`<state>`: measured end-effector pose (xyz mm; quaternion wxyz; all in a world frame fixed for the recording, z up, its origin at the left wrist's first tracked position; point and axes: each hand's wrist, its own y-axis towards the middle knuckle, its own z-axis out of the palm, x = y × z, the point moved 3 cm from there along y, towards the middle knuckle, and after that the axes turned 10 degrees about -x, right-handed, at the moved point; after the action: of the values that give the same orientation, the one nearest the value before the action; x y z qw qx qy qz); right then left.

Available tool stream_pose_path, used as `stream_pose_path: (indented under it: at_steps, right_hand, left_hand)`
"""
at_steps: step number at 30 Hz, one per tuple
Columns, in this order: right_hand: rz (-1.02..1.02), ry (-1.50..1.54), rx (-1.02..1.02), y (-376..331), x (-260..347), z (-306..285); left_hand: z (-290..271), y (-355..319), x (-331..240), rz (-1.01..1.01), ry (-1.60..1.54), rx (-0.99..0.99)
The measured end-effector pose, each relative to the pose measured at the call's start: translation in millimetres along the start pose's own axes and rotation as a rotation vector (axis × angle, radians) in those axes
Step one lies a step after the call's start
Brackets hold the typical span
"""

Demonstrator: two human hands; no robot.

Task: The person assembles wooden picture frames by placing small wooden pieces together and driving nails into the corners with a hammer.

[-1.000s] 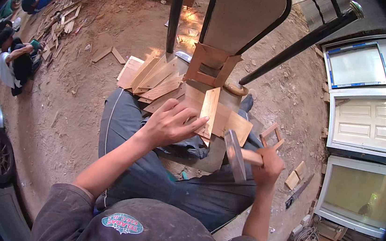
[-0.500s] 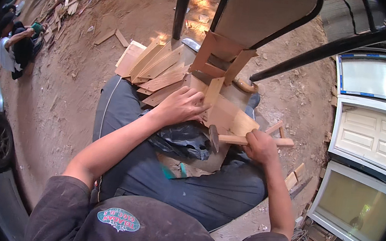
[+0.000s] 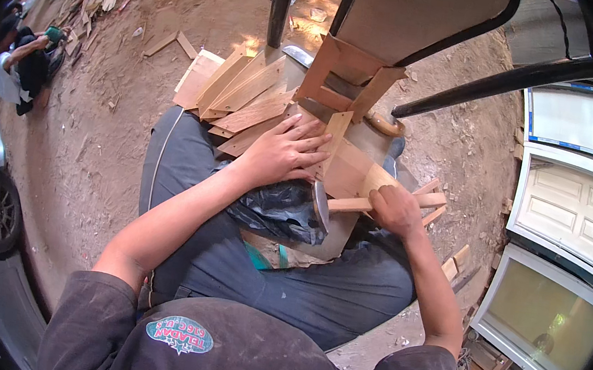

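My left hand (image 3: 287,152) lies palm down with its fingers spread over flat wood pieces between my knees. Its fingertips reach beside a narrow upright wood strip (image 3: 336,130). A wooden handle is gripped in my right hand (image 3: 395,210); it belongs to a hammer, whose metal head (image 3: 320,206) hangs just below my left hand. Under that hand and the strip, a wide pale board (image 3: 350,170) shows partly. Cut wood slats (image 3: 248,90) fan out in a pile on the left. Any nail under my left fingers is hidden.
Crumpled black plastic (image 3: 276,210) lies between my legs. Ahead, a joined wood frame (image 3: 344,74) stands against a dark-edged panel (image 3: 422,18) with black metal legs (image 3: 494,88). White cabinet doors (image 3: 567,206) line the right. A car (image 3: 0,219) and a seated person (image 3: 16,69) are leftward.
My left hand's curled fingers have spread out flat over the wood. The hammer has shifted slightly left and up, its head turned, still in my right hand.
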<state>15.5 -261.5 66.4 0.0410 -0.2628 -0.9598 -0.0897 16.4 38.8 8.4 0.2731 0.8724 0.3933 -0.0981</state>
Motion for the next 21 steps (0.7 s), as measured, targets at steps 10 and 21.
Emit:
stream_pose_path:
  at_steps: [10,21]
  right_hand:
    - [0.036,-0.093,-0.013,-5,24,-28]
    - [-0.054,-0.078,-0.037,-14,3,-10]
  left_hand:
    - [1,1,-14,-0.071,0.050,-0.043]
    - [9,-1,-8,-0.068,-0.039,-0.108]
